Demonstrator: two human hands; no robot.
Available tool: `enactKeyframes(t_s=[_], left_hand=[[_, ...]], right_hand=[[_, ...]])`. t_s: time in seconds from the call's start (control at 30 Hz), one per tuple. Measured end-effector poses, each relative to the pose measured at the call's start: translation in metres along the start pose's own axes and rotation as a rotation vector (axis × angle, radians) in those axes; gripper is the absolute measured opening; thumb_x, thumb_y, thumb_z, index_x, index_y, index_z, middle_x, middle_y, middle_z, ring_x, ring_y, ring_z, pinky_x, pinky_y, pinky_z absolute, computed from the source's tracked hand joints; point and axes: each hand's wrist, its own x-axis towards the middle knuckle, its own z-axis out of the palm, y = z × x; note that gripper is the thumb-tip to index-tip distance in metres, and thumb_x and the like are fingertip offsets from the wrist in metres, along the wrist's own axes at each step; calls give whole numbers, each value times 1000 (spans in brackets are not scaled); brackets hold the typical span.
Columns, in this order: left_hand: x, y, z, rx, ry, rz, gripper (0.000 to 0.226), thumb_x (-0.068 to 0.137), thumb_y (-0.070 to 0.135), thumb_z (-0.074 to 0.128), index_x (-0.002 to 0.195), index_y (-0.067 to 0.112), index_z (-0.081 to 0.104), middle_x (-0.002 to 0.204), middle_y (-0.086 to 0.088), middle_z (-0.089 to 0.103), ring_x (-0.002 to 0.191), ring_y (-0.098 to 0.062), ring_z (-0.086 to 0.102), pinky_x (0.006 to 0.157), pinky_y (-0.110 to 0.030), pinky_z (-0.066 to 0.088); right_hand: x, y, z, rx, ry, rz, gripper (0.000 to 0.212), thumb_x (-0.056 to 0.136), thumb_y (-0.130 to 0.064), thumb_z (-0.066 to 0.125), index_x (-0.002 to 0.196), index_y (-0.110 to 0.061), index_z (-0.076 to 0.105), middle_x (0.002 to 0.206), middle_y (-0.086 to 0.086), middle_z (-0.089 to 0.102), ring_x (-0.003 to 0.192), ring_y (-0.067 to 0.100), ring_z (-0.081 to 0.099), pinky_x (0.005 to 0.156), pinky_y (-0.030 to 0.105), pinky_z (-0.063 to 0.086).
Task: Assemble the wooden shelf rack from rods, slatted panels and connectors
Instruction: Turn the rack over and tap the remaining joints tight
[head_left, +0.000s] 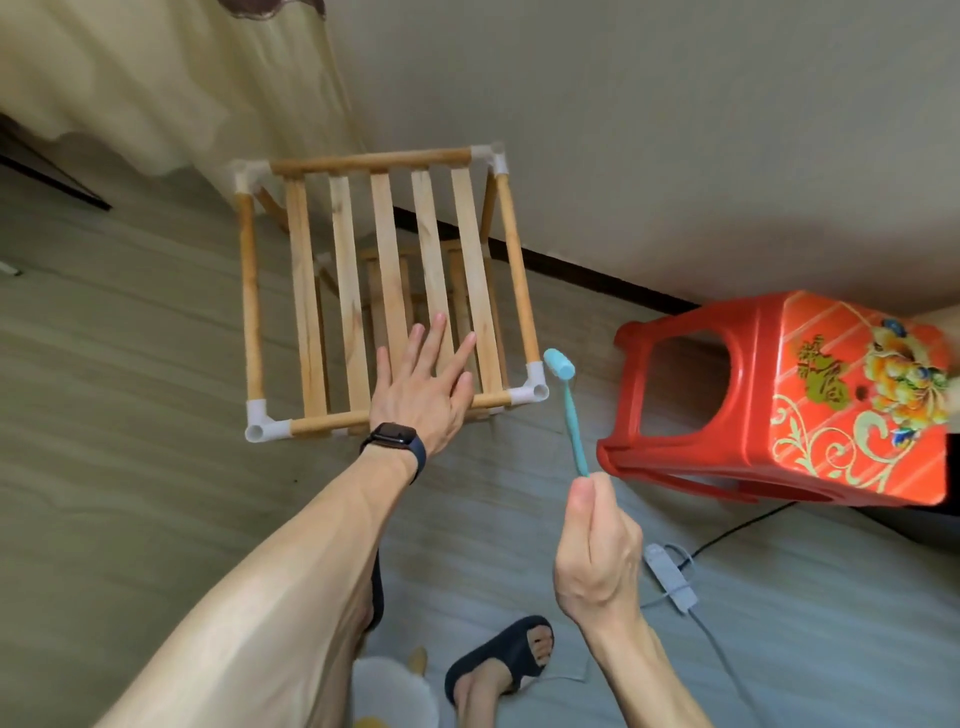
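The wooden shelf rack (384, 291) stands on the floor, its top slatted panel (343, 280) framed by rods and white corner connectors. My left hand (423, 384) lies flat with spread fingers on the near right slats, a dark watch on its wrist. My right hand (597, 540) grips the handle end of a small teal mallet (569, 410). The mallet's head hangs just right of the near right connector (532, 387), a small gap between them. A lower slatted panel shows dimly through the top slats.
A red plastic stool (779, 400) lies on its side to the right. A grey power strip (670, 577) and its cables trail on the floor near my right wrist. My foot in a dark slipper (501, 657) is below. A curtain (171, 83) hangs at the back left, a wall behind.
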Motion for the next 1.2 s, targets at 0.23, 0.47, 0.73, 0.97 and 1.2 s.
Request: enactKeyframes(t_s=[0.23, 0.47, 0.73, 0.97, 1.2], left_hand=[[-2, 0, 0, -15, -7, 9, 53, 105, 52, 9, 152, 47, -15, 153, 11, -35, 153, -19, -16, 121, -52, -8], [-3, 1, 0, -10, -12, 13, 54, 106, 48, 12, 153, 47, -13, 155, 9, -33, 153, -19, -14, 122, -54, -5], [-4, -14, -1, 79, 8, 54, 61, 104, 43, 19, 154, 46, -15, 163, 5, -27, 154, -20, -13, 121, -54, -5], [-18, -58, 1, 198, -9, 176, 63, 98, 42, 14, 148, 50, -23, 161, 6, -29, 154, -20, -11, 121, -55, -5], [-20, -56, 0, 213, -32, 180, 66, 103, 41, 24, 151, 50, -20, 162, 6, -28, 153, -20, -14, 122, -55, -5]], right_hand=[[4, 8, 16, -188, -158, 220, 44, 104, -50, 12, 81, -25, 40, 68, 3, 58, 70, 26, 58, 60, 38, 31], [-4, 4, 25, -164, -150, 150, 34, 105, -43, 18, 83, -28, 38, 62, -3, 50, 65, 26, 55, 57, 40, 33], [-6, 15, 17, -247, -329, 371, 49, 103, -49, 12, 79, -22, 45, 77, 10, 65, 81, 35, 59, 67, 40, 38], [-2, 6, -8, -53, -94, 71, 38, 102, -51, 21, 70, -30, 27, 50, -5, 42, 53, 11, 45, 50, 22, 31], [-16, 19, 16, -496, -362, 195, 40, 102, -50, 6, 89, -23, 34, 74, 0, 63, 72, 36, 63, 60, 40, 43]])
